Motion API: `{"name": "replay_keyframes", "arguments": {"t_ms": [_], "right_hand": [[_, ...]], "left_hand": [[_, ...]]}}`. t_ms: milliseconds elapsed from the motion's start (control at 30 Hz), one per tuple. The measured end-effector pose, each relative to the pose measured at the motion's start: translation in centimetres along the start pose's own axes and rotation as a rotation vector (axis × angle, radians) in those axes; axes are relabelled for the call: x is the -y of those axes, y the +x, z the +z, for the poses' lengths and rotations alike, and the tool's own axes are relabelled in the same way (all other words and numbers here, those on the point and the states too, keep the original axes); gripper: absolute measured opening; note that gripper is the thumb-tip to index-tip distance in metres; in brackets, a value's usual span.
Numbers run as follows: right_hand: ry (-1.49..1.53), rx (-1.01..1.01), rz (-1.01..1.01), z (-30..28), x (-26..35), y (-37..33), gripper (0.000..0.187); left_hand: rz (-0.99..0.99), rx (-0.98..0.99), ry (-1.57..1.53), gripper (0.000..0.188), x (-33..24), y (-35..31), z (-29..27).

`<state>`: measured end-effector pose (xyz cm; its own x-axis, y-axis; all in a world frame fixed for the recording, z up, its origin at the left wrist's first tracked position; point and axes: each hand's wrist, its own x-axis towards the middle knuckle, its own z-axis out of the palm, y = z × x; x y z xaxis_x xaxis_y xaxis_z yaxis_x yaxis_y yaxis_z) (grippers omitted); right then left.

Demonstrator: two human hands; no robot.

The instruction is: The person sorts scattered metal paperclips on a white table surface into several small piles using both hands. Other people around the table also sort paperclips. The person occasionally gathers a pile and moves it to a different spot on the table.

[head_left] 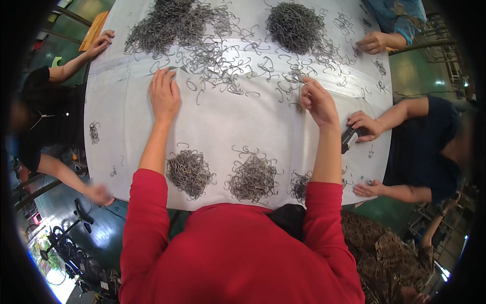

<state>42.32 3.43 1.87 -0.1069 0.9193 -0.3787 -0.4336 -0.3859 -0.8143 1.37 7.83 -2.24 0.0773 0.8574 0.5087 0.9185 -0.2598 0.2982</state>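
Observation:
Many small grey S-shaped metal hooks point(223, 73) lie scattered over the white-covered table point(238, 119) in front of me. My left hand point(164, 95) rests palm down at the left of this scatter. Its fingers are stretched out, and a flat grey piece point(178, 68) shows by the fingertips. Over the right end of the scatter is my right hand point(319, 104), its fingers bent in and pressed together beside some loose hooks point(296, 76). Whatever it may hold between the fingertips is too small to tell.
Large hook piles stand at the far left point(169, 25) and far middle point(295, 28). Nearer me sit smaller piles point(190, 173) point(254, 177) point(300, 186). Co-workers' hands rest around the table; one on the right point(365, 125) holds a black device point(350, 139).

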Motion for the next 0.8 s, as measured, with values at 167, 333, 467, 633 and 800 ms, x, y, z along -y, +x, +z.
{"name": "replay_keyframes", "arguments": {"t_ms": [167,333,467,633,800], "right_hand": [[-0.664,-0.215,0.011,6.9,-3.1,3.0,0.033],[-0.446,-0.265,0.027,7.8,-1.3,1.4,0.036],[-0.617,-0.495,-0.056,3.9,-1.5,0.3,0.042],[-0.584,-0.270,0.048,4.9,-0.8,-1.9,0.047],[-0.661,-0.253,0.086,3.4,-1.0,-2.1,0.044]], "left_hand": [[0.004,0.017,-0.009,0.024,0.1,0.1,0.0],[0.000,0.007,0.000,0.024,-0.1,-0.1,-0.2],[-0.003,0.009,0.000,0.025,-0.2,-0.1,-0.2],[-0.001,0.011,-0.010,0.025,-0.1,0.0,-0.1],[-0.006,0.009,-0.007,0.027,-0.2,0.1,-0.2]]}}
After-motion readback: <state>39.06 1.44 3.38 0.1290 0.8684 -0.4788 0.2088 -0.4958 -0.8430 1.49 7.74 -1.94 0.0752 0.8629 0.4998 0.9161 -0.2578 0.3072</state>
